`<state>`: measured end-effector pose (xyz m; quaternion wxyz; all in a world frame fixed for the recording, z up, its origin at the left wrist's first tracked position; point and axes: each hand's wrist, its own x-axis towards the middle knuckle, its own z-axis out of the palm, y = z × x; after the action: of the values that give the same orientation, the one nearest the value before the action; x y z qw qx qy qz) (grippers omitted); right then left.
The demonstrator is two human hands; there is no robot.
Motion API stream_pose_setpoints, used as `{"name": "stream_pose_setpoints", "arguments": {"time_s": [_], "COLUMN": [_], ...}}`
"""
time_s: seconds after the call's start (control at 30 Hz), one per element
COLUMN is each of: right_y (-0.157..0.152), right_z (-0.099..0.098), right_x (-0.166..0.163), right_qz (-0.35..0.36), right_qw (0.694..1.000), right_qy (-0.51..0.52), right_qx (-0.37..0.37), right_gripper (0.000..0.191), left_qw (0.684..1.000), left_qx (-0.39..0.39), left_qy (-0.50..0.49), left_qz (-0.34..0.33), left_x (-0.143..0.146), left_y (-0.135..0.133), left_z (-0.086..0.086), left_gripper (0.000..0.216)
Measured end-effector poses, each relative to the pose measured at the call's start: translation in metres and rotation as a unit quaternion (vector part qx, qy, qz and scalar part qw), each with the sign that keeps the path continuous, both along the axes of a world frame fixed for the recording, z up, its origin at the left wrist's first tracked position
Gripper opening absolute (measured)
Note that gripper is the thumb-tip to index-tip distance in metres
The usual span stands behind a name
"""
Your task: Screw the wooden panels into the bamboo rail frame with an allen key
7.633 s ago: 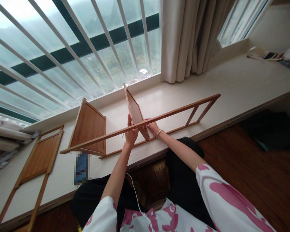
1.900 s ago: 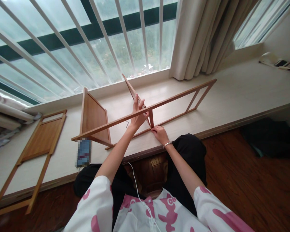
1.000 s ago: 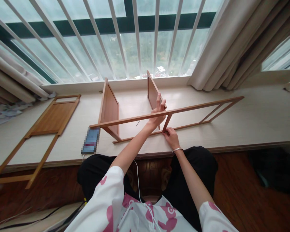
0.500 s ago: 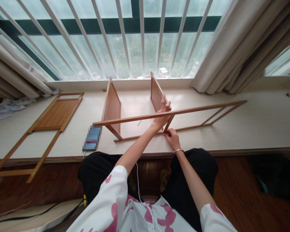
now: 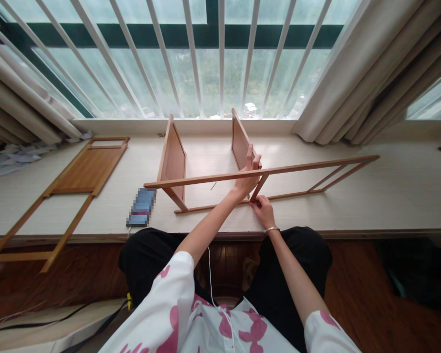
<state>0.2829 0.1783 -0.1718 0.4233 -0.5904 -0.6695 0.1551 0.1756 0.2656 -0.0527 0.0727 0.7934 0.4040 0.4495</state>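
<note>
A wooden side frame (image 5: pixel 297 168) lies on its long edge on the sill, with two board panels standing out from it toward the window. My left hand (image 5: pixel 247 180) reaches through the frame and grips the near end of the right panel (image 5: pixel 240 140), some fingers raised along its edge. The left panel (image 5: pixel 172 162) joins the frame near its left end. At the foot of the middle crossbar (image 5: pixel 259 187), my right hand (image 5: pixel 263 212) pinches by the lower rail. Its fingertips hide whatever is between them.
Another wooden frame with a panel (image 5: pixel 90 169) lies on the left, overhanging the sill edge. A phone (image 5: pixel 142 207) with a white cable rests beside the work. Barred windows stand behind, with curtains (image 5: pixel 338 78) on both sides. A thin small piece (image 5: pixel 213 186) lies inside the frame.
The camera view has shifted slightly, so the scene sits a little to the right. Both hands keep their places on the frame.
</note>
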Motion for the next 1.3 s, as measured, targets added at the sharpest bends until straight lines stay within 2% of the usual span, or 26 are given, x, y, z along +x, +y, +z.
{"name": "stream_pose_setpoints", "arguments": {"time_s": [0.2,0.5,0.7,0.83,0.93,1.03,1.13,1.3], "right_y": [0.001,0.001,0.000,-0.001,-0.001,-0.001,-0.001,-0.002], "right_z": [-0.003,-0.004,-0.005,-0.004,-0.003,-0.002,-0.001,-0.002], "right_x": [0.000,-0.002,-0.002,-0.003,-0.002,-0.002,-0.002,-0.001], "right_qz": [-0.006,-0.015,-0.018,-0.020,-0.019,-0.018,-0.019,-0.022], "right_qw": [1.000,1.000,0.999,0.999,0.999,0.999,0.999,0.999], "right_qy": [-0.010,-0.026,-0.027,-0.027,-0.031,-0.033,-0.032,-0.035], "right_qx": [0.002,0.010,0.010,0.009,0.008,0.008,0.010,0.010], "right_gripper": [0.013,0.011,0.011,0.012,0.011,0.011,0.011,0.012], "left_qw": [1.000,0.997,0.982,0.977,0.981,0.984,0.984,0.977], "left_qx": [-0.009,-0.007,0.017,0.044,0.064,0.080,0.081,0.053], "left_qy": [0.012,0.069,0.164,0.186,0.167,0.140,0.121,0.111], "left_qz": [-0.006,-0.042,-0.097,-0.092,-0.075,-0.076,-0.107,-0.174], "left_x": [-0.003,-0.016,-0.042,-0.055,-0.053,-0.044,-0.035,-0.030], "left_y": [-0.002,-0.011,-0.011,-0.001,0.010,0.017,0.019,0.022], "left_z": [0.003,0.024,0.041,0.049,0.052,0.053,0.054,0.056], "left_gripper": [0.038,0.039,0.048,0.043,0.042,0.027,0.016,0.020]}}
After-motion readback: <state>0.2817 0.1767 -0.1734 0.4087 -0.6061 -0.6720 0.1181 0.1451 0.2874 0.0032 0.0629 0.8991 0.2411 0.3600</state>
